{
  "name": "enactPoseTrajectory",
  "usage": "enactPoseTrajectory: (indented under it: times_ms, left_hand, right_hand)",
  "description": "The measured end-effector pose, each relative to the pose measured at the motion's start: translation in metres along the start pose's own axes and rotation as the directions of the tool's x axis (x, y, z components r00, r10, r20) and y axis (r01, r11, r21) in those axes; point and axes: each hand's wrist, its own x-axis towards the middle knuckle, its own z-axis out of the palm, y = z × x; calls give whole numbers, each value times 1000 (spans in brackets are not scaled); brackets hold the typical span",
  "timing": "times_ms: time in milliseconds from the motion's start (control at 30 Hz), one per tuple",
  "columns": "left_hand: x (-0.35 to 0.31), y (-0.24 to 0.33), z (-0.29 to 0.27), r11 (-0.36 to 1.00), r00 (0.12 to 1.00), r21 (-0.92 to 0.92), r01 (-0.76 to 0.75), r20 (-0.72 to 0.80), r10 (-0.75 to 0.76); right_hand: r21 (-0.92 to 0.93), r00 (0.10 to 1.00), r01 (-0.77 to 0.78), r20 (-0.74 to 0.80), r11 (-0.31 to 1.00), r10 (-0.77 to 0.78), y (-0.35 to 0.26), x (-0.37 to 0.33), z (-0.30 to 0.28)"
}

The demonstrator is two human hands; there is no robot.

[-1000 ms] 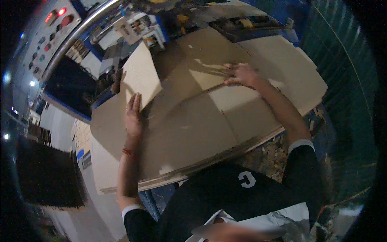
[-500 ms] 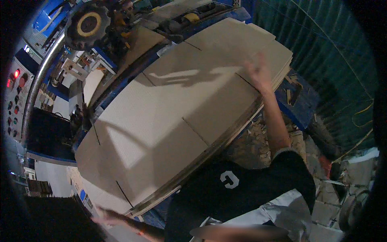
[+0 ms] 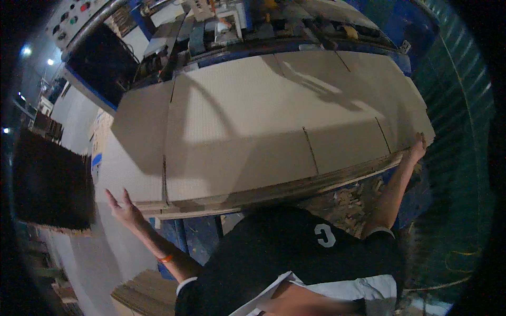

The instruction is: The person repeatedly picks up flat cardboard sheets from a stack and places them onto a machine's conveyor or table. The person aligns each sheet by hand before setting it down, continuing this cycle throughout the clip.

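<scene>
Across the front of me lies a stack of slotted cardboard sheets [image 3: 237, 116], pale brown, with dark slots cut in from their long edges. My left hand [image 3: 125, 209] is beside the near left corner of the stack, fingers spread and pointing up, holding nothing. At the near right corner my right hand [image 3: 416, 150] rests against the ends of the sheets, its fingers stretched along the edge. The fingers are partly hard to make out there, but none look wrapped round a sheet. Shadows fall over the top sheet.
Behind the stack runs a blue machine [image 3: 232, 55] with rollers and clamps; a control panel [image 3: 68, 18] is at upper left. A dark stack of cardboard [image 3: 52, 179] stands left, another [image 3: 150, 292] lower left. Cardboard scraps [image 3: 350, 205] lie below the near edge. A green corrugated wall [image 3: 458, 116] rises right.
The view has swung, so the sheets lie more level. My right hand has come from above the top sheet to its right end; my left hand has risen beside the left corner.
</scene>
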Motion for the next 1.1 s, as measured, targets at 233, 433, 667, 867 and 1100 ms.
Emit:
enactPoseTrajectory:
  times_ms: [233,433,667,867,1100]
  left_hand:
    - [31,9,9,589,980,-805,-63,-163,-117]
    - [33,-22,1,574,977,-792,207,138,-161]
    - [-61,15,6,749,793,-532,-395,214,570]
    - [-87,69,37,484,186,-307,-820,656,732]
    - [-79,74,47,459,139,-262,-849,728,671]
  right_hand:
    - [112,1000,2,2,994,-2,-40,24,24]
    - [32,895,104,433,994,-108,-139,-42,35]
    - [-177,443,712,865,680,-238,-159,-231,-2]
    - [88,-7,869,986,487,-166,-136,-260,24]
    - [97,-170,864,980,495,104,-126,-228,43]
